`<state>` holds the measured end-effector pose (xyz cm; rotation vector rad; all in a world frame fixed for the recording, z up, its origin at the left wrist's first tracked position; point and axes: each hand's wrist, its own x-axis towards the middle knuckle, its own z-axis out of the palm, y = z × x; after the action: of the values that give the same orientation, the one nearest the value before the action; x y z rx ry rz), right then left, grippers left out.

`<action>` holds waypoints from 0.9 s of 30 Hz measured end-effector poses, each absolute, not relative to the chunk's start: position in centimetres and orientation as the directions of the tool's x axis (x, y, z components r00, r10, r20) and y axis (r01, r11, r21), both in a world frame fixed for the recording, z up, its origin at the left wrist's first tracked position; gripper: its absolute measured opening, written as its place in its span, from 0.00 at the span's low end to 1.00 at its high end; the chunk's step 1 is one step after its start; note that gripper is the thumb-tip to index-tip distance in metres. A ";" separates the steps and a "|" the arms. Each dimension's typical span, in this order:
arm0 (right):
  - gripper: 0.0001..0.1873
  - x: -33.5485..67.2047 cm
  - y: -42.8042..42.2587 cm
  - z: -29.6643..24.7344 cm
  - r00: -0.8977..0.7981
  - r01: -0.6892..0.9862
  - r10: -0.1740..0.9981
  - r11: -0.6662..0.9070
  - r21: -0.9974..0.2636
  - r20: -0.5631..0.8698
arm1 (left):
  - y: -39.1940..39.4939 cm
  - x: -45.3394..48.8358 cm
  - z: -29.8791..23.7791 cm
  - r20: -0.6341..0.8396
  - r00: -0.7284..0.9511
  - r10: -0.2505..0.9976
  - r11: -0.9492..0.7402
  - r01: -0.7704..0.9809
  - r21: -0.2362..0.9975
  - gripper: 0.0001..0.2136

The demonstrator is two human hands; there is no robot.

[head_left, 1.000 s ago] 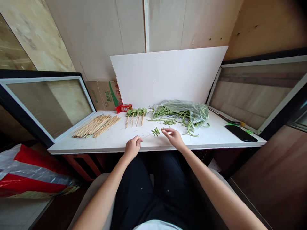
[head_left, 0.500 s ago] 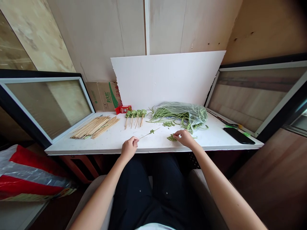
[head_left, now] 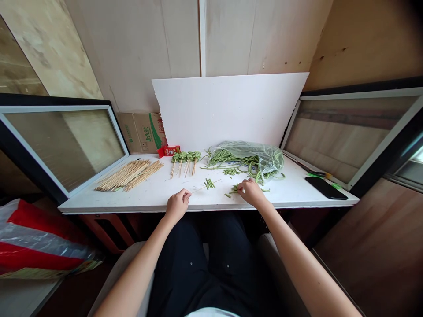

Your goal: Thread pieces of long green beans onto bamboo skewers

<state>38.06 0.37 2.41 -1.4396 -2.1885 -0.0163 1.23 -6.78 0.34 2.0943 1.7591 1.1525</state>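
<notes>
My left hand (head_left: 178, 202) is closed on the blunt end of a bamboo skewer (head_left: 198, 189), its tip aimed to the right. Several short green bean pieces (head_left: 209, 183) are threaded crosswise near the tip. My right hand (head_left: 251, 192) has its fingers pinched at a small pile of cut bean pieces (head_left: 234, 189) by the table's front; what is between the fingertips is hidden. Another small heap of cut pieces (head_left: 231, 171) lies just beyond. Filled bean skewers (head_left: 187, 157) rest farther back, their bare sticks toward me.
On the left of the white table (head_left: 148, 198) lie loose bamboo skewers (head_left: 132, 174). A clear bag of long beans (head_left: 244, 156) is at the back right. A black phone (head_left: 326, 187) lies near the right edge. A red box (head_left: 171, 150) and a cardboard carton (head_left: 142, 132) stand back left.
The bean pieces on the skewer now show side by side, lengthwise to my view, as the skewer has turned. The right hand has shifted slightly among the pile, and one piece lies apart to its left.
</notes>
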 end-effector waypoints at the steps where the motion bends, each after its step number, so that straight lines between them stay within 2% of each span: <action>1: 0.08 37.9 0.3 2.4 -0.295 0.863 0.850 0.433 -0.260 0.437 | -6.8 1.3 0.3 0.440 0.005 0.898 -0.289 0.761 0.581 0.10; 5: 0.09 37.3 0.0 2.5 -0.236 0.837 0.821 0.443 -0.321 0.519 | -6.9 1.3 0.3 0.438 0.012 0.899 -0.290 0.766 0.574 0.11; 9: 0.08 36.4 -0.1 2.5 -0.083 0.664 0.829 0.460 -0.589 0.553 | -6.9 1.3 0.3 0.436 0.020 0.899 -0.291 0.773 0.564 0.11; 12: 0.11 35.7 -0.1 2.2 -0.012 0.567 0.843 0.450 -0.690 0.539 | -6.9 1.4 0.3 0.432 0.031 0.901 -0.298 0.769 0.566 0.11; 21: 0.32 33.3 0.1 1.1 0.029 0.209 0.939 0.328 -0.921 0.342 | -7.2 1.7 0.5 0.418 0.052 0.907 -0.309 0.756 0.577 0.12; 27: 0.34 32.7 0.3 0.1 0.007 0.043 0.969 0.247 -0.968 0.248 | -7.4 2.1 0.6 0.395 0.089 0.914 -0.330 0.730 0.599 0.13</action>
<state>32.74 0.29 0.09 -1.0582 -1.3384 0.9938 2.07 -7.40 0.60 2.1184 1.6468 1.0755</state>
